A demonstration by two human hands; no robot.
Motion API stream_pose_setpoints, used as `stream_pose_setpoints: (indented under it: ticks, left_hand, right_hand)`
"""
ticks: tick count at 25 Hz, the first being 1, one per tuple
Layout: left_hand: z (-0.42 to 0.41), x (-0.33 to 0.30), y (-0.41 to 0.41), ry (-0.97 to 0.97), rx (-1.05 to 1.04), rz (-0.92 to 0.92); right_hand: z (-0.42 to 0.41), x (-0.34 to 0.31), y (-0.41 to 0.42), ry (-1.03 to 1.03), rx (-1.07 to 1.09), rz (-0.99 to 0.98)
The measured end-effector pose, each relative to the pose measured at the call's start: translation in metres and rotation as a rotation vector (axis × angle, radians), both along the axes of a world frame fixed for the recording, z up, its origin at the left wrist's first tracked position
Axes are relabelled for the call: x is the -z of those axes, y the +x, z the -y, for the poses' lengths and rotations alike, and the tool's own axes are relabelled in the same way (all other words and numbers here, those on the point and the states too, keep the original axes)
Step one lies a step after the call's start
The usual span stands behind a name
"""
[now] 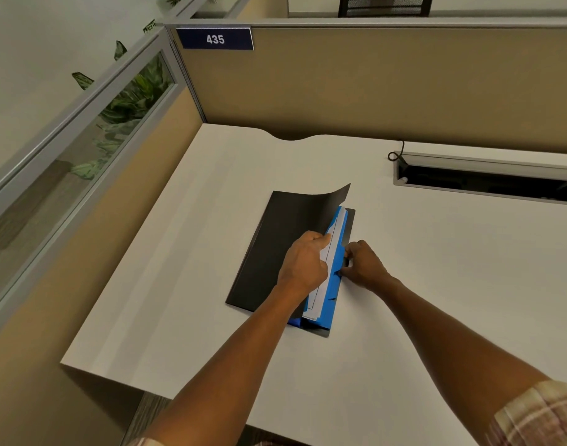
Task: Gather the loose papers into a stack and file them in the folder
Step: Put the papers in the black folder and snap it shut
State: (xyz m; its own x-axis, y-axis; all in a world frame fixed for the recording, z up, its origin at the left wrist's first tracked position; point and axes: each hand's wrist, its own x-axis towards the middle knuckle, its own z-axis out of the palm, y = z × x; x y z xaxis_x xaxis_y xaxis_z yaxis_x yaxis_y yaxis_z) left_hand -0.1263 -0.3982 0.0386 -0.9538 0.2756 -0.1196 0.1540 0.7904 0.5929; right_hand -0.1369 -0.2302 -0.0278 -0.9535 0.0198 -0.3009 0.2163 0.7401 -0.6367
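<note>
Papers point(332, 249) lie inside the folder point(275, 249) on the desk point(185, 252), under the left hand point(303, 262), whose curled fingers grip its cover; right hand point(362, 263) pinches the blue flap point(337, 272).

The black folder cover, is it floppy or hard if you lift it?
Probably floppy: the black cover curls up at its far corner where the left hand presses it. It looks thin, so likely light. The white papers inside could slip.
</note>
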Motion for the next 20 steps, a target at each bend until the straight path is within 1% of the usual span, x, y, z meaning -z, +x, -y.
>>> stream_pose_setpoints:
  ticks: [2,5,8,11,13,16,20]
  left_hand:
    - [-0.004,-0.001,0.001,-0.014,0.002,-0.004]
    - [-0.012,0.001,0.004,-0.051,0.047,-0.055]
    - [-0.017,0.005,0.006,-0.113,0.075,-0.098]
    - [-0.022,0.009,0.007,-0.145,0.083,-0.067]
    - [-0.024,0.015,0.011,-0.171,0.113,-0.024]
    - [-0.023,0.026,0.016,-0.192,0.119,0.034]
    - [-0.011,0.041,0.017,-0.346,0.161,0.031]
  right_hand:
    - [-0.004,-0.005,-0.001,-0.08,0.007,0.019]
    - [-0.013,-0.011,0.0,-0.229,0.061,0.097]
    - [-0.022,-0.016,0.004,-0.34,0.026,0.15]
    - [-0.031,-0.019,0.009,-0.409,0.034,0.156]
    - [-0.036,-0.019,0.014,-0.412,0.059,0.13]
    - [-0.041,-0.018,0.019,-0.357,0.103,0.08]
    - [-0.038,-0.018,0.018,-0.333,0.137,0.045]
